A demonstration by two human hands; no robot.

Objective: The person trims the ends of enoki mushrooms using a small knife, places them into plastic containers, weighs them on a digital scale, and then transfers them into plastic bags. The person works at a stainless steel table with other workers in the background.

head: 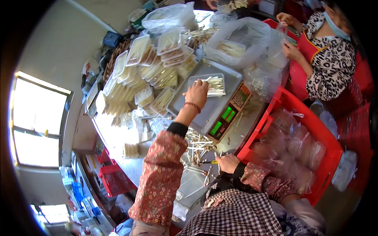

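Observation:
My left hand [196, 93], with a red bead bracelet at the wrist, reaches over a clear plastic tray [222, 93] of cut white stalks. Its fingers curl down onto the stalks at the tray's near side; whether they grip any is hidden. The tray sits on the metal pan [206, 113] of a digital scale with lit green displays [222, 120]. Lower down, my right hand [228, 163] is closed around a yellow-and-black cutter knife [210, 162], its blade end pointing left. Loose white stalks with brownish ends [199, 146] lie beside the knife, over the metal table.
Filled plastic trays [141, 69] are stacked beyond the scale. A large clear bag [239, 38] holds another tray. Right of me stands a red crate [333, 150] of tied plastic bags [298, 141]. A co-worker [327, 59] handles a clear bag at upper right.

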